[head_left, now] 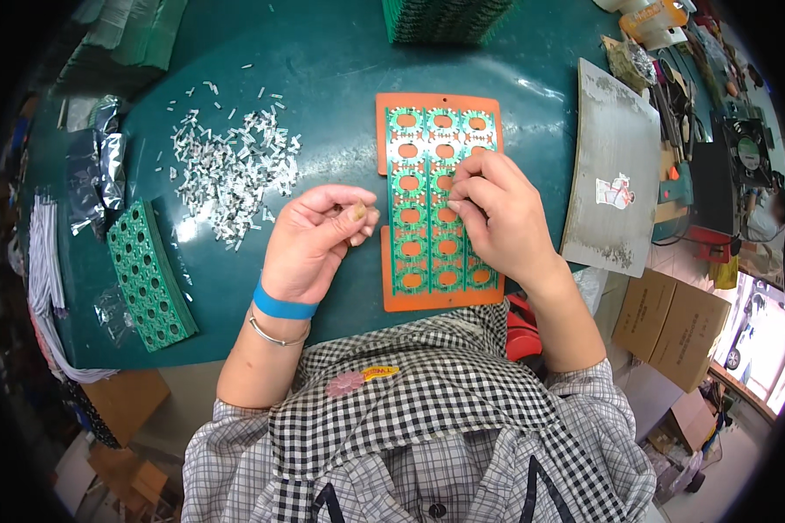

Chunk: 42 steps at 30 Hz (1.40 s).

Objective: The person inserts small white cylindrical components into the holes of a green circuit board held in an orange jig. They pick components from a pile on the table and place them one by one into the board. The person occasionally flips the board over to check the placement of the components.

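Note:
A green circuit board panel [429,199] with rows of oval openings lies on an orange fixture plate [445,302] in front of me. Over its right column is my right hand [503,216], thumb and fingertips pinched together close to the board; whatever lies between them is too small to make out. My left hand [316,228], with a blue band on the wrist, hovers left of the panel, fingers curled and thumb against the index finger. Its contents, if any, are hidden. Beyond that hand a loose heap of small white parts [235,166] spreads over the green table.
Stacked green panels [151,277] lie at the left, beside silver bags [96,170] and bundled white cables [44,261]. Another green stack [445,17] stands at the far edge. A worn grey board [610,148] lies to the right, with tools [676,109] behind it and cardboard boxes [672,327] below.

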Tool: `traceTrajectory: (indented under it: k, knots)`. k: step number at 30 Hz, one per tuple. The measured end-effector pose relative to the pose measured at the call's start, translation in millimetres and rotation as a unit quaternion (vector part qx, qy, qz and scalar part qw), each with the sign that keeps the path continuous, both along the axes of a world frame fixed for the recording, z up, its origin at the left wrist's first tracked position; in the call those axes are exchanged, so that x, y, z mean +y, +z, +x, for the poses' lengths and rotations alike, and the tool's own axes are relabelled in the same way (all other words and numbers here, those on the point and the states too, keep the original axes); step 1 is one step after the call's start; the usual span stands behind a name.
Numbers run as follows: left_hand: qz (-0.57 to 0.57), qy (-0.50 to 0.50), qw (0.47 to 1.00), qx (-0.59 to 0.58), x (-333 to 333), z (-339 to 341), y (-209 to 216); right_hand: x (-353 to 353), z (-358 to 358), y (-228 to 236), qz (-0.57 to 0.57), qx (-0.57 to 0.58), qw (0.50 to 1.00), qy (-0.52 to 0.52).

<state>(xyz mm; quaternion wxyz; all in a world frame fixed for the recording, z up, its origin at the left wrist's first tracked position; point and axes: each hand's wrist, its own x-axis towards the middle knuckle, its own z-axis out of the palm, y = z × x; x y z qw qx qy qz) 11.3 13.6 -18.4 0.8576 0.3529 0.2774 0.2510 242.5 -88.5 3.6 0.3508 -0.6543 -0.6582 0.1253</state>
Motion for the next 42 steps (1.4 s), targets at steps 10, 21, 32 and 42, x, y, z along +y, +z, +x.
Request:
traceTrajectory:
  k: [10,21,32,42]
  knots:
    - [-0.052,0.026,0.998,-0.036,-3.7,7.5,2.8,-2.9,-1.0,-0.6,-0.003,-0.031,0.999,0.012]
    - [-0.06,0.015,0.997,-0.038,-0.3,0.1,-3.2,-6.1,-7.3,-7.0,0.012,-0.023,0.999,-0.019]
    - [-0.069,-0.007,0.997,-0.04,-13.0,8.3,1.6,-5.1,-4.5,13.5,-0.001,-0.004,1.0,-0.001]
    - [-0.105,-0.059,0.991,-0.059,-30.1,18.3,9.5,-3.1,-29.8,20.6,0.125,0.087,0.986,0.068]
